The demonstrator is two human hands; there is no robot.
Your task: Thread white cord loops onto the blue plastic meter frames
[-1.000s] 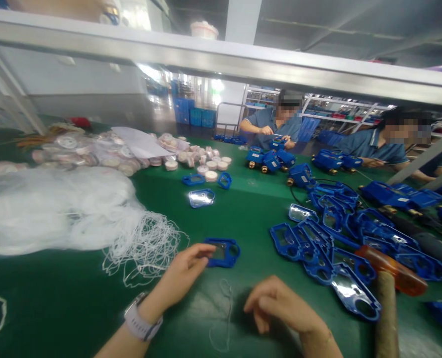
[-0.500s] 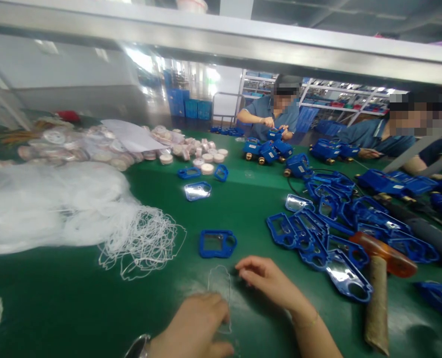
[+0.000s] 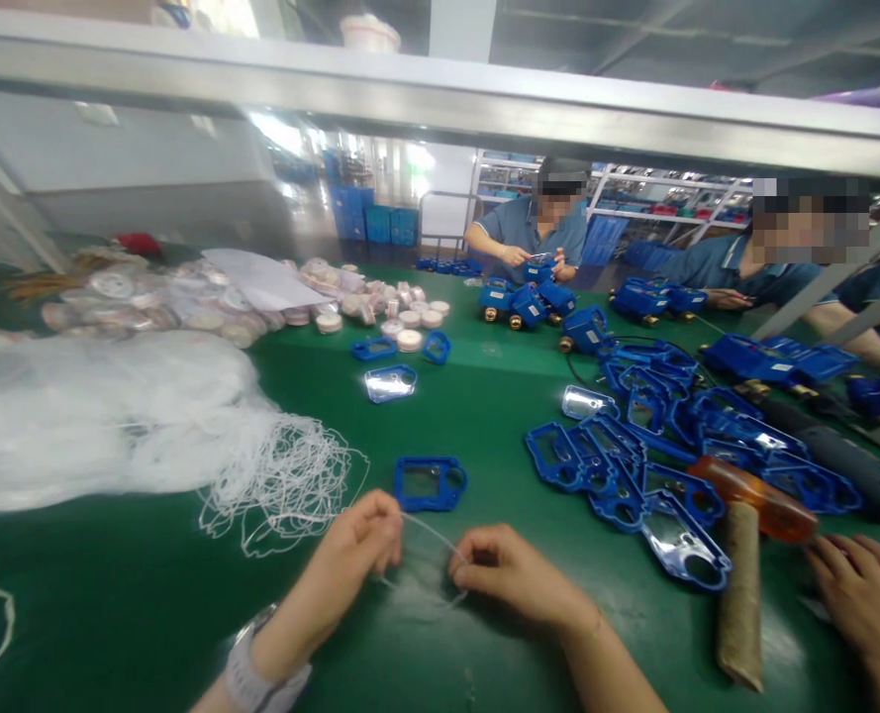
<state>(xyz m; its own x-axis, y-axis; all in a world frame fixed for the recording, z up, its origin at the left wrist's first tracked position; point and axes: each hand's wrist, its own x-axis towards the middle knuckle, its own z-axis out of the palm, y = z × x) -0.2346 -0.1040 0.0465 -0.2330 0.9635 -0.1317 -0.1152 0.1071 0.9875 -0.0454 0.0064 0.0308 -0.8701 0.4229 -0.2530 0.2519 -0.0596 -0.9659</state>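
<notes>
A thin white cord loop (image 3: 432, 530) stretches between my two hands, low over the green table. My left hand (image 3: 369, 535), with a watch on its wrist, is closed on the loop's left side. The fingers of my right hand (image 3: 491, 569) pinch the loop's right side. Just beyond them lies a blue frame (image 3: 402, 485) with a clear window and a round hole, flat on the table. A tangle of white cords (image 3: 283, 485) is left of my left hand.
Blue frames (image 3: 610, 465) are heaped at right beside an orange-headed mallet (image 3: 743, 584). Another person's hand (image 3: 866, 594) rests at the right edge. White bags (image 3: 113, 416) and tape rolls (image 3: 410, 319) lie left and behind. A metal beam (image 3: 440, 99) crosses above; people sit opposite.
My left hand has moved up and left, and the cord loop that lay on the table is now held between both hands. Another person's hand has appeared at the right, near the mallet.
</notes>
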